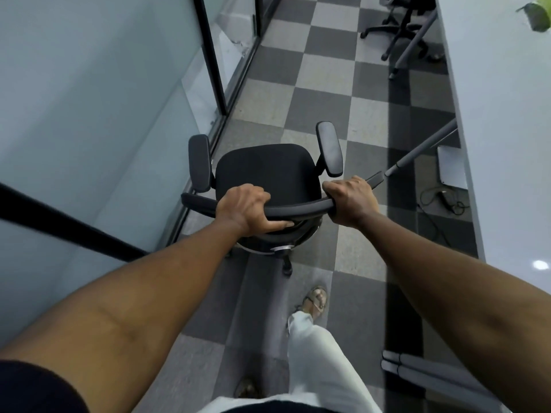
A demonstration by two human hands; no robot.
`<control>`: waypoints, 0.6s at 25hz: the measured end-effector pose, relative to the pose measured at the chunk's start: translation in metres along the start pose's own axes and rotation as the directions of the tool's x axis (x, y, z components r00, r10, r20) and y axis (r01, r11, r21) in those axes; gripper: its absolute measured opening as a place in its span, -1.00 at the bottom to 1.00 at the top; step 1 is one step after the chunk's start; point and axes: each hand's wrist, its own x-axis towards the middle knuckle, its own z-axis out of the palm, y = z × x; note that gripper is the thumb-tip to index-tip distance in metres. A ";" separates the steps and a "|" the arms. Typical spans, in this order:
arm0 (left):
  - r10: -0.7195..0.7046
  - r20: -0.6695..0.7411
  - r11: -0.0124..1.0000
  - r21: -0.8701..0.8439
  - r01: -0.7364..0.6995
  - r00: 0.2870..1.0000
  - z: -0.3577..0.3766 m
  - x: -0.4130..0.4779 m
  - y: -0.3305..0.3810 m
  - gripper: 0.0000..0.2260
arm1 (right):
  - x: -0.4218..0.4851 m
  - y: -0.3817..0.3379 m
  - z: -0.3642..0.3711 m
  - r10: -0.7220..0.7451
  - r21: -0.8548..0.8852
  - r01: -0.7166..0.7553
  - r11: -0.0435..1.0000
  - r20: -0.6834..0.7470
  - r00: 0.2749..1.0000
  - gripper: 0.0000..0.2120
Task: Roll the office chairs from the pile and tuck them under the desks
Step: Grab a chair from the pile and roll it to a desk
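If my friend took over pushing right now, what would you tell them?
Left hand and right hand: both closed around the top edge of the black chair's backrest.
The chair stands in the aisle on the checkered floor, between the glass wall and the white desk.
Done: another chair already sits under the desk farther ahead.
Left: roll this one to the desk on the right and tuck it under.
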 end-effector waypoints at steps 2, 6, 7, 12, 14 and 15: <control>-0.027 -0.002 1.000 -0.006 0.027 1.000 -0.005 0.059 0.003 -0.22 | 0.041 0.046 -0.003 -0.020 -0.003 0.020 1.000 -0.021 1.000 -0.66; -0.074 0.004 0.997 -0.027 0.074 0.997 -0.019 0.163 0.013 -0.21 | 0.113 0.134 -0.007 -0.036 -0.007 0.036 0.999 -0.007 0.999 -0.77; -0.083 0.004 0.995 -0.047 0.083 0.997 -0.023 0.187 0.014 -0.22 | 0.131 0.152 -0.008 -0.038 -0.017 0.038 0.999 -0.002 0.999 -0.79; -0.066 0.024 0.997 -0.038 0.066 0.998 -0.039 0.298 0.003 -0.25 | 0.211 0.230 -0.004 -0.003 -0.031 0.002 1.000 -0.004 1.000 -0.80; -0.047 0.019 0.999 -0.018 0.048 0.999 -0.042 0.339 -0.007 -0.24 | 0.237 0.253 0.000 0.008 -0.039 -0.008 0.999 0.005 1.000 -0.79; -0.030 0.012 0.999 -0.015 0.030 0.999 -0.044 0.366 -0.012 -0.22 | 0.255 0.269 0.000 0.024 -0.046 -0.024 0.999 0.005 1.000 -0.79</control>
